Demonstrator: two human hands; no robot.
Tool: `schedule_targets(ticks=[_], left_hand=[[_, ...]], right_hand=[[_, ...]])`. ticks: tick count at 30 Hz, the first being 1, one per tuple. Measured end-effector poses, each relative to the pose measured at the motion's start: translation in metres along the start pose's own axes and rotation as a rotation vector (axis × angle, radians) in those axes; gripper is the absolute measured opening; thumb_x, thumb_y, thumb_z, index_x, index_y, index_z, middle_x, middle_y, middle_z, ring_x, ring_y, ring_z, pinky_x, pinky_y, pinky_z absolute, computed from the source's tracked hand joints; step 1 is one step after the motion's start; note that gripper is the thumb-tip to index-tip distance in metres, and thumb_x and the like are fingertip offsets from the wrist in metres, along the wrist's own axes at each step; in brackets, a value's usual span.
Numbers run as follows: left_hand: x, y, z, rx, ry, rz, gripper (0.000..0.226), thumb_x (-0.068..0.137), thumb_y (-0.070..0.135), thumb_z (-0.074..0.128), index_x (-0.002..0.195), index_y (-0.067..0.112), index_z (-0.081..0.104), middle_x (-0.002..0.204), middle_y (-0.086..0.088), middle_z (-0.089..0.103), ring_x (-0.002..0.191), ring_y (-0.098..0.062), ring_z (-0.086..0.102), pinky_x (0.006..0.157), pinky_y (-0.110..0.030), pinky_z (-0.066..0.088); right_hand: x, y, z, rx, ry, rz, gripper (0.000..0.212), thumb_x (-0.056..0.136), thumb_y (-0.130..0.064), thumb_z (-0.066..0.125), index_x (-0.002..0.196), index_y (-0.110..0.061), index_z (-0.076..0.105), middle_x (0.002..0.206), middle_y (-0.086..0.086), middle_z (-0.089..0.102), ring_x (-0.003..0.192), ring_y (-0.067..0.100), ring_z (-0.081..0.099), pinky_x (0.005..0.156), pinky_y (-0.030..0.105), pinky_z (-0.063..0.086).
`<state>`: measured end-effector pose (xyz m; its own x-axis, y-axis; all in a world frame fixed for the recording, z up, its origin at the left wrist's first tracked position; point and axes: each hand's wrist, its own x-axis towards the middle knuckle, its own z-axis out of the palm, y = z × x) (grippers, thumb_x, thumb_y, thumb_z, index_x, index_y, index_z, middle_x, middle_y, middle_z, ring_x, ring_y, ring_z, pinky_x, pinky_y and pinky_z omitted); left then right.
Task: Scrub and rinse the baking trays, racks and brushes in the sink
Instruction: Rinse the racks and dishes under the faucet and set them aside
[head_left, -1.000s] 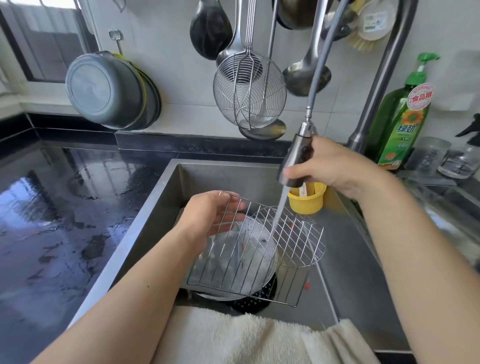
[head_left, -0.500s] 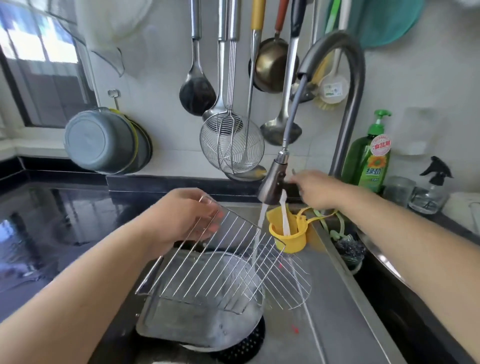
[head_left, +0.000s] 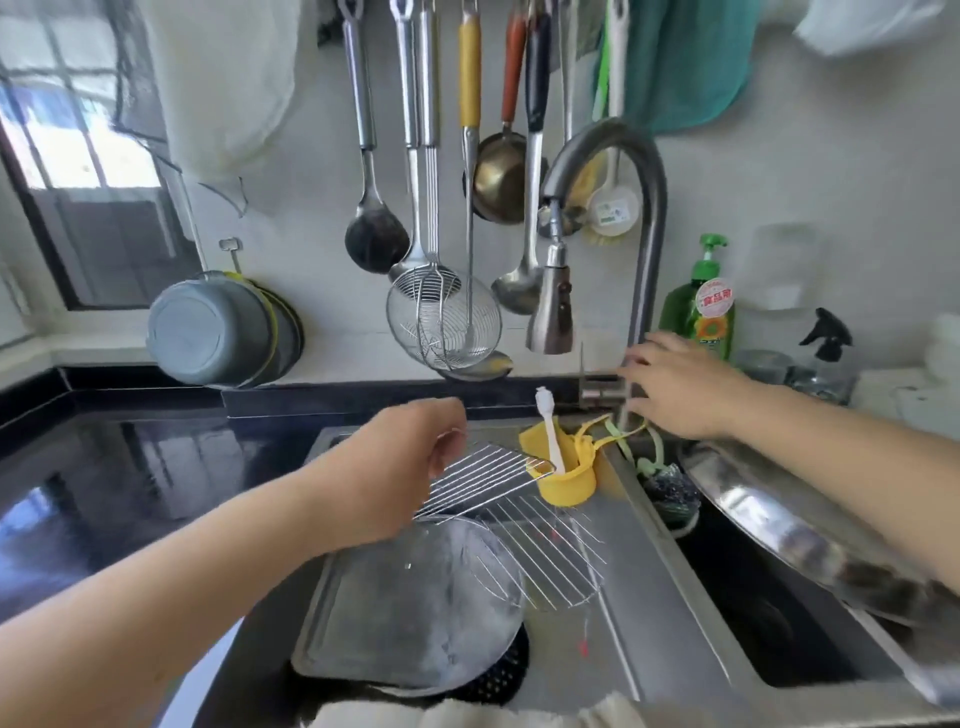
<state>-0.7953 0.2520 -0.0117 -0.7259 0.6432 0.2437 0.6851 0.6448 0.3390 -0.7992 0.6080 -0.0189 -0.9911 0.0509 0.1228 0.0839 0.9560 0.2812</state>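
My left hand (head_left: 400, 467) grips a wire rack (head_left: 483, 475) by its near edge and holds it tilted above the sink (head_left: 654, 597). Below it a second, rounded wire rack (head_left: 556, 558) leans over a rectangular baking tray (head_left: 395, 603) and a round metal tray (head_left: 467, 566). My right hand (head_left: 675, 384) reaches to the tap's base beside the handle (head_left: 602, 387), fingers extended. The spray head (head_left: 551, 306) hangs free from the faucet with no water running. A white brush (head_left: 549, 431) stands in a yellow cup (head_left: 563, 475).
Ladles and a wire skimmer (head_left: 444, 322) hang on the wall above the sink. A green soap bottle (head_left: 704, 301) and a spray bottle (head_left: 828, 348) stand at right. A large steel pan (head_left: 810, 525) lies over the right basin. Wet black counter (head_left: 104, 478) at left.
My right hand let go of the spray head and moved to the tap's base; the water stopped. My left hand lifted the rack higher and flatter. The view tilted upward.
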Motion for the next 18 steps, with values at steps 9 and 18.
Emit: schedule_targets(ticks=[9, 18], left_hand=[[-0.015, 0.116, 0.064, 0.416, -0.037, 0.304, 0.037, 0.085, -0.007, 0.040, 0.112, 0.017, 0.037, 0.103, 0.001, 0.028, 0.089, -0.024, 0.033, 0.074, -0.031, 0.029], [-0.014, 0.170, 0.111, 0.742, -0.069, 0.649, 0.027, 0.086, 0.009, 0.034, 0.109, 0.010, 0.050, 0.099, -0.012, 0.053, 0.084, -0.027, 0.050, 0.067, -0.037, 0.040]], right_hand=[[-0.168, 0.043, 0.030, 0.115, -0.241, 0.223, 0.088, 0.084, -0.075, 0.055, 0.147, -0.015, 0.047, 0.165, 0.006, 0.017, 0.151, 0.030, 0.012, 0.122, 0.046, 0.024], [-0.181, 0.054, 0.037, 0.101, 0.007, 0.350, 0.072, 0.086, -0.068, 0.056, 0.131, -0.012, 0.064, 0.153, 0.009, 0.034, 0.140, 0.032, 0.027, 0.112, 0.047, 0.036]])
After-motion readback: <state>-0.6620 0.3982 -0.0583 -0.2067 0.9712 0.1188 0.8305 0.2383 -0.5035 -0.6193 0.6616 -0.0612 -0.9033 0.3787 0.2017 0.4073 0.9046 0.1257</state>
